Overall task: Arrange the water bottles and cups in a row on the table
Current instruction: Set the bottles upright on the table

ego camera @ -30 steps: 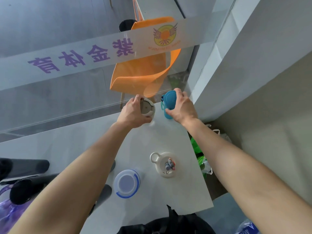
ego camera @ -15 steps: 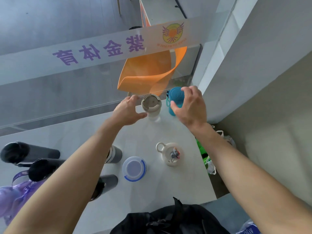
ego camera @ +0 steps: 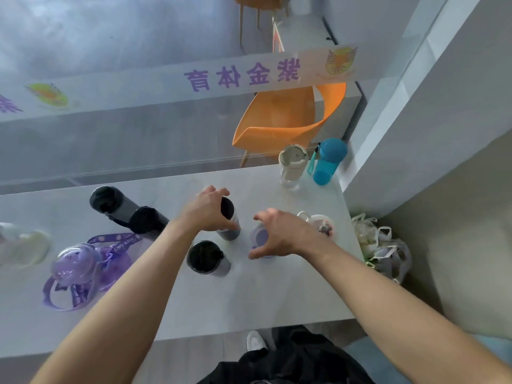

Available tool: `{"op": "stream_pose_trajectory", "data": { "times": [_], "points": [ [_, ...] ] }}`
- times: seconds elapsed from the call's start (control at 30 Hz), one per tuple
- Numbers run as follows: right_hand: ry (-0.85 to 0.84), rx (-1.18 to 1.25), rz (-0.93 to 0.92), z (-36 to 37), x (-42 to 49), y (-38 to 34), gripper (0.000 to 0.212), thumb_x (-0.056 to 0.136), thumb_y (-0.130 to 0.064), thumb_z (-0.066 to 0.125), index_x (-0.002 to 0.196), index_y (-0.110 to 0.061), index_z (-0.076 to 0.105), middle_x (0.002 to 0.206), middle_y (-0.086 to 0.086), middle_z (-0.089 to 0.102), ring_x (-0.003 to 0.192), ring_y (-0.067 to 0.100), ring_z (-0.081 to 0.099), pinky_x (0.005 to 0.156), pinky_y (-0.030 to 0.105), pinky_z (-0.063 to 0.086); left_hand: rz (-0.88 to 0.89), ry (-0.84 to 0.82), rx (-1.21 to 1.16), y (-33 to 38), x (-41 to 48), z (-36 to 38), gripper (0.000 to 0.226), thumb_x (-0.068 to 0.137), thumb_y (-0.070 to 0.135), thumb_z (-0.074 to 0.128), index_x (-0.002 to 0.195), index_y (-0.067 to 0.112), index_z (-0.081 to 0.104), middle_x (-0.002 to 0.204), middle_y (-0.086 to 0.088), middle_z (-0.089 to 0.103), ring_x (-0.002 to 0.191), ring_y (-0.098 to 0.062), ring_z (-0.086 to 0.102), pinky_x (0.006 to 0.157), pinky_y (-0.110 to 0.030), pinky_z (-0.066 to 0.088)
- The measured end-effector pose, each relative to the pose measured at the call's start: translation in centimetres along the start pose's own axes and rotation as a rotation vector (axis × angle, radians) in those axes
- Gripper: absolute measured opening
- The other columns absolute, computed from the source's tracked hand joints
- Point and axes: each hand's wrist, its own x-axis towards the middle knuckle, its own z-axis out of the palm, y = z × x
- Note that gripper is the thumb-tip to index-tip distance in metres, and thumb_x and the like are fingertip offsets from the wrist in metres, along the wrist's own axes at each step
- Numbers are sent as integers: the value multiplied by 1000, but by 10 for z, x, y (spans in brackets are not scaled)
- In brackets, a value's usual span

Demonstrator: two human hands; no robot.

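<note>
2 bottles (ego camera: 292, 167) stood ranged at the bench (ego camera: 277, 295) corner; my left grip (ego camera: 206, 214) and right grip (ego camera: 279, 236), both spread, reached for more.

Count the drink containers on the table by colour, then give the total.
black containers: 4
blue bottle: 1
purple bottle: 1
clear or pale containers: 4
Total: 10
</note>
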Motion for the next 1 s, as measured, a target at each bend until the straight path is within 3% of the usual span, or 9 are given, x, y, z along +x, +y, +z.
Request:
{"op": "stream_pose_trajectory", "data": {
  "times": [0.07,0.2,0.33,0.57,0.8,1.0],
  "points": [
    [-19,-43,11,18,-2,-5,99,72,-63,89,153,-21,50,138,7,62,124,32,66,102,43,57,11,14,6,-5,-4,13,102,68,56,93,153,32,43,135,-1,51,122,-31,58,97,-47,55],
    [108,75,41,21,6,1,101,79,-40,92,160,-14,36,146,10,55,127,34,63,105,42,55,51,133,-27,-11,2,23,82,69,46,91,139,34,50,116,0,58,104,-31,61,84,-41,56],
    [230,126,44,-2,34,18,90,75,-38,95,146,-15,44,133,9,53,113,33,65,97,40,57,60,169,-59,-17,19,16,76,68,46,89,133,34,51,111,1,59,101,-30,61,81,-42,57],
    [374,121,44,-54,104,34,90,74,-34,96,147,-13,47,132,12,50,113,36,65,98,44,58,-15,259,-149,-19,70,-17,83,62,38,94,126,28,42,116,-2,64,100,-31,62,81,-47,62],
    [335,88,77,-74,150,35,84,77,-30,93,145,-10,48,132,14,50,114,40,67,97,48,59,-47,264,-202,-19,111,-32,78,66,32,93,129,25,46,120,-3,59,107,-31,58,81,-40,51],
    [299,64,100,-74,166,29,74,83,-32,89,141,-10,49,130,15,49,118,39,64,96,48,57,-44,258,-201,-17,120,-35,85,69,30,95,137,27,45,129,-3,52,112,-33,59,89,-48,59]
  ]
}}
